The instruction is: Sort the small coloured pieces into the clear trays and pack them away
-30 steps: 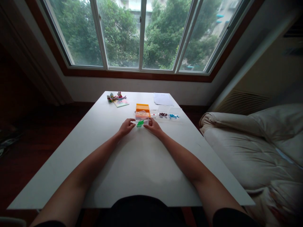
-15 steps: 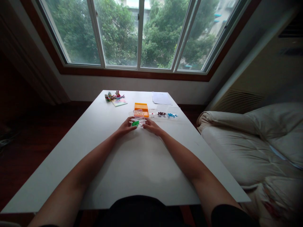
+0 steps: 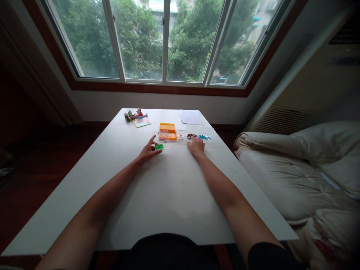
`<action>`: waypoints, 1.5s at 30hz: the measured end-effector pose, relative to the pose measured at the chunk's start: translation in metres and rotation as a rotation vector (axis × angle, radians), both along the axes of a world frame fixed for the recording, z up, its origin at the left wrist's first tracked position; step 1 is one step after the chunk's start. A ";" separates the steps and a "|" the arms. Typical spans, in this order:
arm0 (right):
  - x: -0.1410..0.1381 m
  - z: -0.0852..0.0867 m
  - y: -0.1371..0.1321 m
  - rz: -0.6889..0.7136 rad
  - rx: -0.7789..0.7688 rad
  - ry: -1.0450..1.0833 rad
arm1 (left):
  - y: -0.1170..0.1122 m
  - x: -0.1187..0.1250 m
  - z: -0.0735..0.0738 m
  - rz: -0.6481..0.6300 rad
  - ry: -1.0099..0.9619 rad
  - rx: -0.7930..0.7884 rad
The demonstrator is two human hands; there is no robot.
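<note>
My left hand [image 3: 148, 150] rests at the left side of a small clear plastic box holding green pieces [image 3: 159, 146]. Its index finger sticks up and its thumb lies along the front, fingers apart; the box sits on the table with its lid [image 3: 166, 144] open to the right. My right hand [image 3: 196, 146] is at the near edge of a clear box with dark brown pieces [image 3: 191, 135], fingers spread and bent down over its front. Whether those fingers touch the box is too small to tell. Just right of it are blue pieces [image 3: 204, 137] in another clear box.
Behind the green pieces stands an open orange case [image 3: 167, 126], with a clear box of pale pieces [image 3: 165, 135] at its front. Small figurines [image 3: 129, 116] and a colourful card [image 3: 141, 122] lie far left on the white table [image 3: 165, 202]; paper sheets [image 3: 192, 117] lie far right.
My right hand has let go of the green-piece box and moved right to the dark brown pieces. That box is now down on the table, and my left hand's fingers have spread.
</note>
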State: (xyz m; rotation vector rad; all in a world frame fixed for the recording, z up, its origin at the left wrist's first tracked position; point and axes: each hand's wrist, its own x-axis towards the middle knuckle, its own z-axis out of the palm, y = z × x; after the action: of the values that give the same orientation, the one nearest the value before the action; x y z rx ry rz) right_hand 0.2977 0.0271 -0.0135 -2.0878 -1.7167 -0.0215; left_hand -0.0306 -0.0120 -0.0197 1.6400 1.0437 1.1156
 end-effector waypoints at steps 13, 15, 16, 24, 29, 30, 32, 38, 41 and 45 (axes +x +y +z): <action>0.027 0.012 -0.005 -0.222 0.160 0.108 | -0.003 -0.002 0.005 0.002 0.003 0.014; 0.037 0.010 -0.003 -0.272 0.078 0.170 | -0.003 -0.001 0.005 -0.001 -0.006 0.015; 0.041 0.009 -0.003 -0.278 0.033 0.186 | -0.003 -0.001 0.005 -0.006 -0.011 0.014; 0.044 0.006 0.001 -0.210 -0.068 0.173 | -0.004 -0.001 0.005 -0.023 0.012 0.037; 0.037 0.012 0.001 -0.140 -0.056 0.286 | -0.004 -0.002 0.005 0.006 0.069 0.067; 0.034 0.013 0.000 -0.118 -0.043 0.332 | -0.004 -0.002 0.006 0.012 0.084 0.074; 0.029 0.017 -0.002 -0.062 -0.017 0.450 | -0.006 -0.001 0.007 0.023 0.123 0.088; 0.006 0.030 -0.007 0.118 0.145 0.832 | -0.012 0.008 0.012 0.034 0.329 0.147; -0.010 0.039 -0.012 0.223 0.171 0.940 | -0.015 0.014 0.013 0.036 0.419 0.162; -0.031 0.050 -0.024 0.369 0.197 0.859 | -0.021 0.022 0.017 0.012 0.489 0.161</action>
State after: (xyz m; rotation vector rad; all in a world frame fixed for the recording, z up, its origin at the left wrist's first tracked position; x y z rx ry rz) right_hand 0.2671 0.0033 0.0362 -1.2982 -1.4222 0.6815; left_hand -0.0085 -0.0335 -0.0029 2.1016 1.2947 0.8384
